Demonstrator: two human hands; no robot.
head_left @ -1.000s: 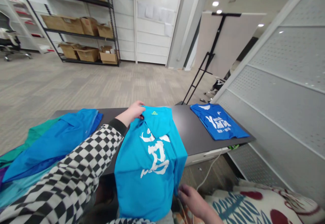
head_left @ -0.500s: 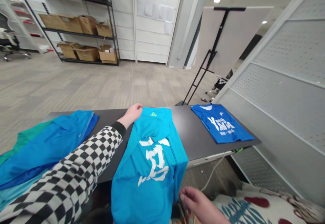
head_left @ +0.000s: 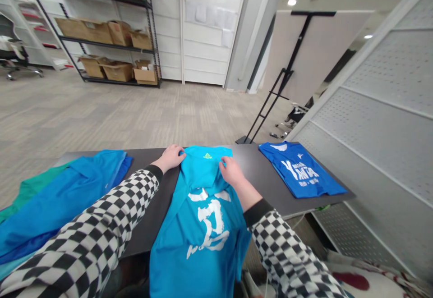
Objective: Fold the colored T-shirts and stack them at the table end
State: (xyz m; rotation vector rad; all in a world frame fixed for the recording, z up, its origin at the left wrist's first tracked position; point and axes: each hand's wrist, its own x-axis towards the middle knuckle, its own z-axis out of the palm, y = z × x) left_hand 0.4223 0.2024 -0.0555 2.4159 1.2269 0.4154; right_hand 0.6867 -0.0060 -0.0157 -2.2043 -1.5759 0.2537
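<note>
Where blue and green garments (head_left: pixel 67 190) lie heaped at the left of the dark table (head_left: pixel 250 171), the left hand (head_left: pixel 172 157), fingers curled, touches the left edge of the turquoise shirt (head_left: pixel 196 239), which extends over the near edge; the right hand (head_left: pixel 230 170), fingers bent narrowly, touches its folded upper part; rightmost lies a flat blue shirt (head_left: pixel 301 169).

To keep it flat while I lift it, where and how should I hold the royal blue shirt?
Probably grip the near edge of the royal blue shirt, coming from your side, fingers under, thumb on top: it lies flat, with this edge close to the edge of the table. The other hand could support the far end, by the white collar.
</note>
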